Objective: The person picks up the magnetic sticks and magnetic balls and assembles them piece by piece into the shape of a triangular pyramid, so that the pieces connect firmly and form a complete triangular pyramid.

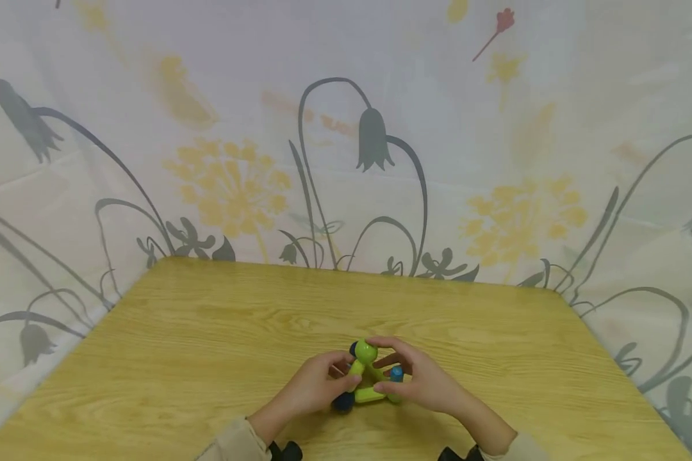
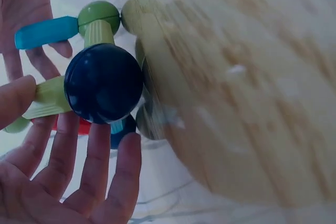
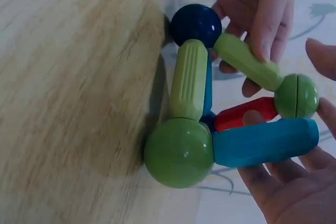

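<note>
A toy frame of coloured rods and balls stands on the table between the hands. My left hand pinches a light green rod that slopes from a dark blue ball up to a green ball. My right hand touches that upper ball with a fingertip, its other fingers loosely spread behind a blue rod. This rod rises from a lower green ball. Another light green rod joins the two lower balls in front. Behind are a red rod and a second dark blue ball, partly hidden.
The yellowish wood-grain table extends around the toy on every side. A pale cloth backdrop printed with grey and yellow flowers hangs behind it and along both sides. Dark straps show near the sleeves at the bottom edge.
</note>
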### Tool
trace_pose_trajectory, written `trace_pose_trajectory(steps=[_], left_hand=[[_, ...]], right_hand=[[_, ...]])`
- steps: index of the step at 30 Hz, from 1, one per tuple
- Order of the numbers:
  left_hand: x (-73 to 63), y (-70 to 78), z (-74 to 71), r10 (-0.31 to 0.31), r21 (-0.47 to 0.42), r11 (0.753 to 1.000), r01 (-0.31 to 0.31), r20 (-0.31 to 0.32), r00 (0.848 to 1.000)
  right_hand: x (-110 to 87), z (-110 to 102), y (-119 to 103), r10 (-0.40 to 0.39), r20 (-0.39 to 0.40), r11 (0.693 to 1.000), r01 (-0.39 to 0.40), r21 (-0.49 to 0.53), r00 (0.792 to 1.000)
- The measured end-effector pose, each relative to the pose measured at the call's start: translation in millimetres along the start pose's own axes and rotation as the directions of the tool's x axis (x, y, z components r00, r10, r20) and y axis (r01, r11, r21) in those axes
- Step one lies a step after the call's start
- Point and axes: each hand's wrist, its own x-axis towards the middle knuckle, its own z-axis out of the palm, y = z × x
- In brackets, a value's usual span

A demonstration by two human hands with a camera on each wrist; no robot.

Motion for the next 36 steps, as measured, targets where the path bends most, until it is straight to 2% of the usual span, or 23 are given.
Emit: trace_pose_trajectory(steps=[6, 11, 16, 21, 30, 36], left_hand=[[1.5, -0.6, -0.4, 0.035, -0.017, 0.999, -0.035, 0.027, 0.999], [1.3, -1.8, -2.7, 0.029, 0.004, 1.000, -0.029, 0.040, 0.999], [0.4, -3.1, -1.6, 0.043, -0.008, 0.999, -0.043, 0.071, 0.997], [2.3, -2.0, 0.2, 0.044, -0.012, 0.999, -0.044, 0.095, 0.994], [3.8, -1.2, 0.2, 0.032, 0.007, 0.999, -0.033, 0.093, 0.995], [3.9, -5.4, -0.1, 0.042, 0.008, 0.999, -0.043, 0.073, 0.996]], right_hand=[[-11.2, -3.2, 2.0, 0.025, -0.054, 0.996, -0.029, -0.079, 0.998], [-18.6, -4.2, 6.7, 0.094, -0.078, 0.994, -0.098, -0.046, 0.992], [-13.9, 2.2, 11.4, 0.150, -0.147, 0.986, -0.160, -0.055, 0.978], [-8.0, 7.2, 15.8, 0.166, -0.182, 0.978, -0.186, -0.098, 0.969], [-10.0, 9.4, 16.0, 0.200, -0.235, 0.975, -0.217, -0.047, 0.951], [-13.5, 7.6, 18.6, 0.193, -0.230, 0.980, -0.198, -0.001, 0.954]])
